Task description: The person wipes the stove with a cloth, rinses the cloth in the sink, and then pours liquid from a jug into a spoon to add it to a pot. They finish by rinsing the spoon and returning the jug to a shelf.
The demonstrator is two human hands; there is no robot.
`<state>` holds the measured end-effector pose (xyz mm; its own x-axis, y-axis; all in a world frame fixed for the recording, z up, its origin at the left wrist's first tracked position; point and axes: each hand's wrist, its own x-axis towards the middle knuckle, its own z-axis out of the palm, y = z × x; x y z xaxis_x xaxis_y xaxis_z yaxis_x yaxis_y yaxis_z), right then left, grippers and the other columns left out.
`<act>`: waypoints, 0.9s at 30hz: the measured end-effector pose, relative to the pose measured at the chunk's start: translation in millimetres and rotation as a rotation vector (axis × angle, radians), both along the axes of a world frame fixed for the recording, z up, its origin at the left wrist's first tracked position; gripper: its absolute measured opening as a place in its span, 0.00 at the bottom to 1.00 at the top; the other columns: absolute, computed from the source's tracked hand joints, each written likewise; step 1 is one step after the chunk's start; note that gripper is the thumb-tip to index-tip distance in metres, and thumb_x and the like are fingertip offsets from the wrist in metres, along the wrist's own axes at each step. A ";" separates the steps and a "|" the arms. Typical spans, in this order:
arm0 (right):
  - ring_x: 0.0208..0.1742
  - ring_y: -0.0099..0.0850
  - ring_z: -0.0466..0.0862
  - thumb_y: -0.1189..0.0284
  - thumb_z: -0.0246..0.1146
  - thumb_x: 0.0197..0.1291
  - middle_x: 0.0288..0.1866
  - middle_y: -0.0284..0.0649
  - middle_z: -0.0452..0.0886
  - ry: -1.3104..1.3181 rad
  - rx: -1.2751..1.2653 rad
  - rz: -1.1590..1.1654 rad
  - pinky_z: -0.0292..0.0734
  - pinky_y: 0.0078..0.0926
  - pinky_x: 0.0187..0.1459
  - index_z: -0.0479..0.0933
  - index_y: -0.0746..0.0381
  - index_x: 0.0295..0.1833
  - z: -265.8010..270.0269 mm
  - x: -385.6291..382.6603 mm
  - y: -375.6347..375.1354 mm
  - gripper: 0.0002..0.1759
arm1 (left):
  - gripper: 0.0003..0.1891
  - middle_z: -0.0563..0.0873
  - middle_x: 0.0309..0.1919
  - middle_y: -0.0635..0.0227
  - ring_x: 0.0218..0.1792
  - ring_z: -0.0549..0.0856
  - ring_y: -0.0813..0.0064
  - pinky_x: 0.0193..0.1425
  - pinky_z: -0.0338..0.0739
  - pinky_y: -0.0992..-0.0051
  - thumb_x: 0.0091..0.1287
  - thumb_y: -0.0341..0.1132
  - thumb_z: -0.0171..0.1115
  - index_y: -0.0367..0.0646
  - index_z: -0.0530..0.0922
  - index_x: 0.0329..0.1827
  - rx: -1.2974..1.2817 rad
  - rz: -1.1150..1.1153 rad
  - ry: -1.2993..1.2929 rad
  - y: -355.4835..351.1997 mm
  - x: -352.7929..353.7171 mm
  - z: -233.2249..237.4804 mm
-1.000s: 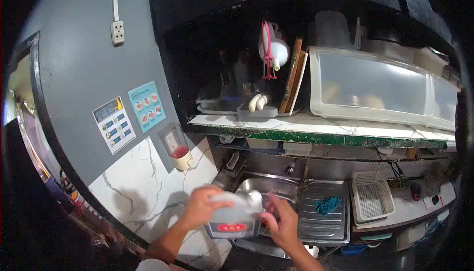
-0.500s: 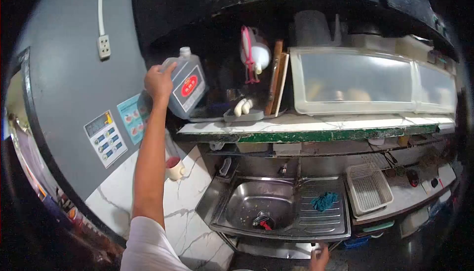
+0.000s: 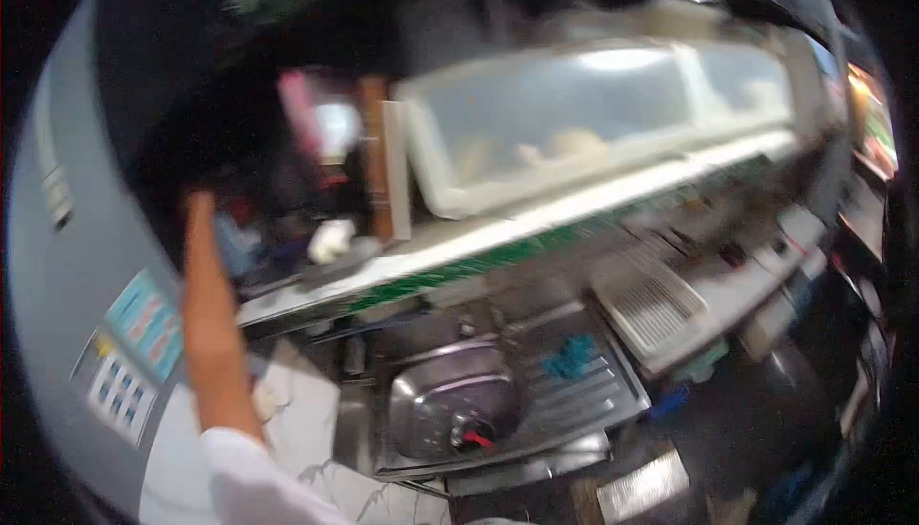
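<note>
My left arm reaches up into the dark left end of the shelf, where my left hand (image 3: 199, 207) is smeared and its fingers cannot be made out. Just right of it is a blurred greyish jug (image 3: 237, 245); whether the hand still grips its handle does not show. Beside the jug, pale objects (image 3: 331, 240) lie in a small tray. At the bottom, a brownish patch that may be my right hand (image 3: 586, 504) is next to a shiny silvery rectangle (image 3: 643, 487). Blur hides any fingers there.
Boards (image 3: 385, 161) stand upright by a long translucent bin (image 3: 565, 118) on the shelf (image 3: 498, 257). Below are a steel sink (image 3: 455, 396), a teal cloth (image 3: 571, 357) on its drainboard and a white rack (image 3: 651, 305). Posters (image 3: 144, 324) hang on the left wall.
The view has turned right and tilted, with strong blur. The jug, earlier held clearly at its handle at the shelf's left end, now appears deeper in the dark corner.
</note>
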<state>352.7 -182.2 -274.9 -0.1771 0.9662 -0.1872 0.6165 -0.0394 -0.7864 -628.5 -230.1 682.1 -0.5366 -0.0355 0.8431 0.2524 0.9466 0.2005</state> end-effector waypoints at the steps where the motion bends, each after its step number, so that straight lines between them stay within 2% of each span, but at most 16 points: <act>1: 0.60 0.50 0.83 0.55 0.67 0.67 0.56 0.55 0.84 -0.119 -0.042 -0.047 0.76 0.50 0.62 0.80 0.66 0.62 -19.5 -2.6 4.5 0.28 | 0.21 0.88 0.62 0.54 0.60 0.88 0.49 0.63 0.84 0.56 0.73 0.49 0.68 0.46 0.87 0.61 -0.075 -0.029 -0.005 5.2 -11.9 1.3; 2: 0.48 0.50 0.87 0.66 0.67 0.66 0.42 0.53 0.87 -0.238 -0.091 -0.088 0.79 0.48 0.54 0.83 0.68 0.52 -40.4 -4.1 9.3 0.17 | 0.21 0.88 0.62 0.54 0.60 0.88 0.49 0.63 0.84 0.56 0.73 0.49 0.68 0.46 0.87 0.62 -0.149 -0.062 0.002 11.7 -21.4 0.9; 3: 0.46 0.55 0.87 0.65 0.68 0.65 0.38 0.56 0.87 -0.207 -0.170 -0.103 0.80 0.49 0.52 0.84 0.68 0.45 -15.3 -10.0 1.8 0.15 | 0.21 0.88 0.62 0.54 0.60 0.88 0.50 0.63 0.84 0.56 0.73 0.48 0.68 0.46 0.87 0.62 -0.202 -0.090 0.013 17.0 -35.1 3.9; 4: 0.45 0.55 0.87 0.63 0.69 0.65 0.42 0.56 0.87 -0.159 -0.051 -0.170 0.81 0.48 0.49 0.84 0.68 0.46 -13.5 -17.1 -8.4 0.17 | 0.20 0.88 0.62 0.54 0.60 0.88 0.50 0.63 0.84 0.56 0.74 0.48 0.67 0.46 0.86 0.62 -0.238 -0.109 0.010 23.4 -42.8 2.1; 5: 0.45 0.54 0.88 0.63 0.69 0.65 0.45 0.55 0.88 -0.177 -0.170 -0.163 0.81 0.48 0.48 0.84 0.67 0.48 3.6 -23.9 -7.0 0.17 | 0.20 0.88 0.62 0.54 0.60 0.88 0.50 0.63 0.84 0.56 0.74 0.47 0.67 0.47 0.86 0.62 -0.258 -0.099 0.010 15.3 -52.7 0.1; 6: 0.48 0.53 0.89 0.62 0.70 0.64 0.46 0.54 0.89 -0.084 -0.116 -0.163 0.82 0.47 0.49 0.85 0.64 0.49 -4.2 -29.7 -9.8 0.17 | 0.20 0.88 0.62 0.54 0.60 0.88 0.50 0.63 0.84 0.57 0.74 0.47 0.67 0.47 0.86 0.62 -0.264 -0.097 0.006 16.3 -51.9 2.9; 8: 0.48 0.53 0.89 0.61 0.71 0.62 0.45 0.52 0.89 -0.123 -0.214 -0.089 0.83 0.47 0.50 0.86 0.62 0.49 -4.2 -38.2 -9.3 0.17 | 0.19 0.88 0.62 0.54 0.61 0.88 0.50 0.63 0.84 0.57 0.75 0.46 0.66 0.47 0.86 0.62 -0.263 -0.092 -0.009 15.1 -47.4 -2.4; 9: 0.48 0.53 0.89 0.61 0.71 0.62 0.45 0.52 0.89 -0.128 -0.230 -0.124 0.83 0.47 0.50 0.86 0.62 0.49 -0.6 -38.7 -10.1 0.17 | 0.19 0.87 0.63 0.54 0.61 0.88 0.50 0.63 0.84 0.57 0.75 0.45 0.66 0.47 0.86 0.63 -0.258 -0.096 -0.017 10.7 -49.7 -7.3; 11: 0.48 0.53 0.89 0.61 0.71 0.60 0.43 0.52 0.89 -0.175 -0.164 0.006 0.85 0.47 0.50 0.86 0.61 0.49 1.2 -45.7 -9.7 0.17 | 0.18 0.87 0.63 0.54 0.61 0.88 0.51 0.63 0.84 0.57 0.76 0.44 0.65 0.47 0.86 0.63 -0.263 -0.095 -0.020 2.0 -48.6 -9.6; 14: 0.48 0.52 0.89 0.61 0.71 0.61 0.44 0.52 0.89 -0.147 -0.211 0.004 0.85 0.47 0.51 0.86 0.60 0.50 17.1 -41.2 -5.7 0.17 | 0.17 0.87 0.63 0.54 0.61 0.88 0.51 0.64 0.84 0.58 0.77 0.42 0.64 0.47 0.86 0.63 -0.259 -0.091 -0.003 -13.9 -52.0 -11.8; 17: 0.49 0.52 0.89 0.62 0.70 0.61 0.45 0.51 0.90 -0.155 -0.212 -0.029 0.84 0.47 0.52 0.86 0.60 0.50 -3.9 -23.3 -1.6 0.17 | 0.16 0.87 0.63 0.54 0.61 0.88 0.51 0.64 0.84 0.58 0.78 0.41 0.63 0.47 0.86 0.64 -0.269 -0.106 0.020 -19.9 -51.3 -22.5; 20: 0.51 0.51 0.90 0.61 0.70 0.61 0.47 0.51 0.90 -0.166 -0.321 -0.107 0.84 0.47 0.54 0.86 0.60 0.51 25.1 -9.3 4.5 0.17 | 0.16 0.87 0.64 0.54 0.62 0.88 0.52 0.64 0.83 0.59 0.78 0.39 0.62 0.47 0.85 0.64 -0.278 -0.115 0.076 -40.3 -54.1 -30.9; 21: 0.51 0.51 0.90 0.61 0.70 0.61 0.47 0.51 0.90 -0.180 -0.323 -0.102 0.84 0.47 0.54 0.86 0.60 0.51 14.9 -1.8 7.0 0.17 | 0.16 0.87 0.64 0.54 0.62 0.87 0.52 0.64 0.83 0.59 0.79 0.39 0.61 0.48 0.85 0.64 -0.284 -0.125 0.107 -44.9 -53.0 -34.7; 24: 0.51 0.51 0.89 0.58 0.69 0.61 0.48 0.52 0.90 -0.247 -0.317 -0.130 0.84 0.47 0.54 0.86 0.59 0.52 -13.1 17.6 -2.0 0.19 | 0.15 0.86 0.64 0.54 0.62 0.87 0.52 0.64 0.83 0.59 0.80 0.37 0.60 0.48 0.85 0.65 -0.369 -0.211 0.297 -59.3 -49.4 -60.5; 26: 0.55 0.52 0.88 0.51 0.69 0.61 0.52 0.52 0.89 -0.310 -0.422 0.009 0.83 0.48 0.57 0.85 0.60 0.58 -22.9 17.0 -6.1 0.28 | 0.15 0.86 0.65 0.54 0.62 0.87 0.52 0.64 0.83 0.60 0.80 0.36 0.60 0.48 0.85 0.65 -0.531 -0.268 0.770 -79.3 -40.8 -103.8; 27: 0.60 0.52 0.86 0.47 0.69 0.62 0.58 0.53 0.87 -0.427 -0.470 0.132 0.82 0.47 0.61 0.83 0.61 0.62 -24.6 13.4 -9.7 0.33 | 0.15 0.86 0.65 0.54 0.62 0.87 0.53 0.64 0.83 0.60 0.81 0.36 0.59 0.48 0.85 0.65 -0.482 -0.250 0.968 -86.2 -24.6 -145.5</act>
